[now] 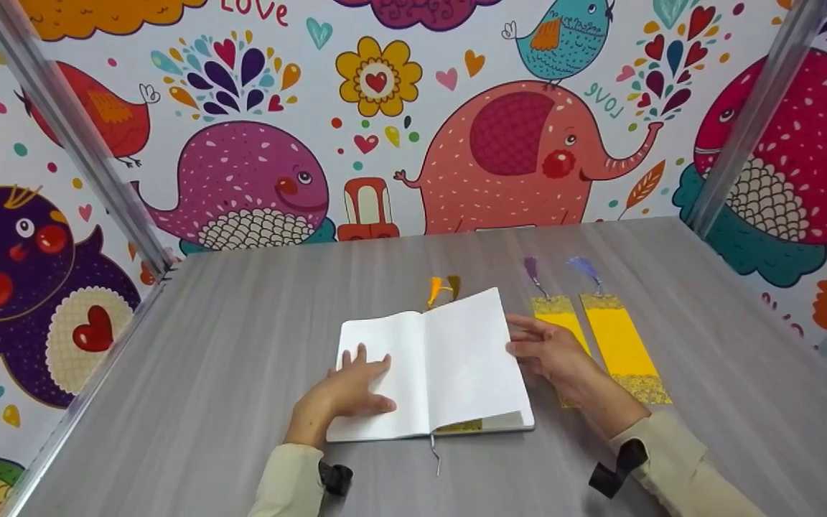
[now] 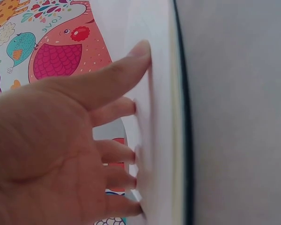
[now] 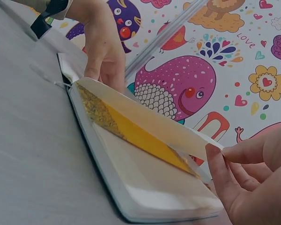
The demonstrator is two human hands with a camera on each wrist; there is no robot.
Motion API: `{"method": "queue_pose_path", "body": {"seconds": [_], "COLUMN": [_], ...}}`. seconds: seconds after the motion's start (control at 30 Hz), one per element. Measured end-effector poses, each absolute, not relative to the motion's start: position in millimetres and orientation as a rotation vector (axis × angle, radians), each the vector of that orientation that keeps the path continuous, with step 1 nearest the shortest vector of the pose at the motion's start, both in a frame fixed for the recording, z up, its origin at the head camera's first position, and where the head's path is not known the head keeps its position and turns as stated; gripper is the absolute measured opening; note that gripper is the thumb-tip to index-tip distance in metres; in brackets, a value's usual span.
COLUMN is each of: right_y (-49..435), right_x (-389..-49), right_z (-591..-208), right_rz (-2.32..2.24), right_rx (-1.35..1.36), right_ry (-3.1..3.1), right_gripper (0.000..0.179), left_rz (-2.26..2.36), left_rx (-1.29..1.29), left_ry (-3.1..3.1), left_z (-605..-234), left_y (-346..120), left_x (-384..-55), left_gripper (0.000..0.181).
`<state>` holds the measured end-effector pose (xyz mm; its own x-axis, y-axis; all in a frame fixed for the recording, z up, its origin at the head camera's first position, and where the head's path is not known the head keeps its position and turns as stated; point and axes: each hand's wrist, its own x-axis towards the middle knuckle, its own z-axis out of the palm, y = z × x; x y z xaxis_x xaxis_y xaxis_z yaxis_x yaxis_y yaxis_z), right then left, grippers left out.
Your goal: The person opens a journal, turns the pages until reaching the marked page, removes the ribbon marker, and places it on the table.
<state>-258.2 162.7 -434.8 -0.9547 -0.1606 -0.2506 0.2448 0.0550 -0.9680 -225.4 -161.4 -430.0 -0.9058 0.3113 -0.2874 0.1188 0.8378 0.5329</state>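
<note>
R fingers (image 3: 218,164) @ pg (image 1: 467,359) edge, gap above bkmk (image 3: 143,143)

2 bookmarks (image 1: 623,341) lie on the table (image 1: 241,330), right of a notebook (image 1: 467,359) with another bookmark (image 3: 140,136) inside.

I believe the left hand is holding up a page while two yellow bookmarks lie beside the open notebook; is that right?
Not quite: the right hand is holding up the page, as the right wrist view shows; two yellow bookmarks do lie beside the open notebook.
</note>
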Motion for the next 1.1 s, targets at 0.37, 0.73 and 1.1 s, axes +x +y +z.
{"method": "queue_pose_path", "body": {"seconds": [0.37, 0.73, 1.1], "right_y": [140, 104, 69], "right_x": [-263, -268, -269], "right_z": [-417, -407, -415], "right_rz": [-1.952, -1.920, -1.926], "right_rx": [0.044, -0.029, -0.144], "right_ry": [2.073, 2.078, 2.046], "right_gripper": [0.053, 0.050, 0.053], "left_rz": [0.753, 0.845, 1.197], "left_rx": [0.337, 0.365, 0.292], "left_ry": [2.652, 2.686, 2.723], "left_z": [-431, -430, -432], "left_y": [-163, -170, -180], "left_x": [-226, -230, -237], "left_gripper": [0.079, 0.061, 0.049]}}
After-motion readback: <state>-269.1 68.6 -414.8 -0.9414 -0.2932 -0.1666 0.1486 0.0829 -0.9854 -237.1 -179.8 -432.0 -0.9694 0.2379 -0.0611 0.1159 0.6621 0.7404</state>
